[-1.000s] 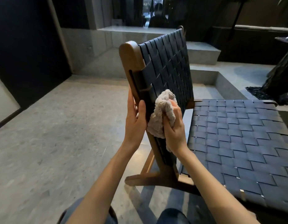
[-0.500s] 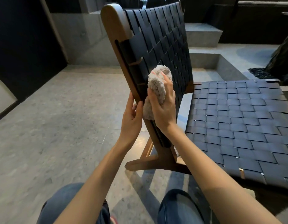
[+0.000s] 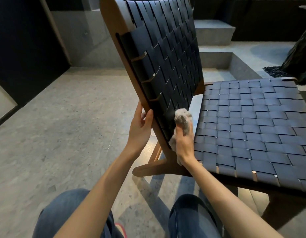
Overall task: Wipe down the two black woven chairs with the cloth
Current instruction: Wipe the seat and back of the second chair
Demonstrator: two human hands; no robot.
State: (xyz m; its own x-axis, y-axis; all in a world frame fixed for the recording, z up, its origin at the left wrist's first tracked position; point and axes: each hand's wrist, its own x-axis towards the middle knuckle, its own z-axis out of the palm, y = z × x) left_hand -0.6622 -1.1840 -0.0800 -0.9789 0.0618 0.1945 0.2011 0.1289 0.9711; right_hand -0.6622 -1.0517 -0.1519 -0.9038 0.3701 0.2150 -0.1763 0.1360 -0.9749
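Step in hand: wiping the lower backrest of one black woven chair [image 3: 167, 54]. Left hand [image 3: 140, 129] clasped round the wooden side rail [image 3: 114, 19], steadying. Right hand [image 3: 184, 145] gripping the bunched cloth [image 3: 182, 117], pressed to the weave just above the seat [image 3: 251, 127]. Next, by judgement: finish the bottom rows, then carry the cloth onto the seat straps with firm, even strokes. No second chair in view; presumably still to do.
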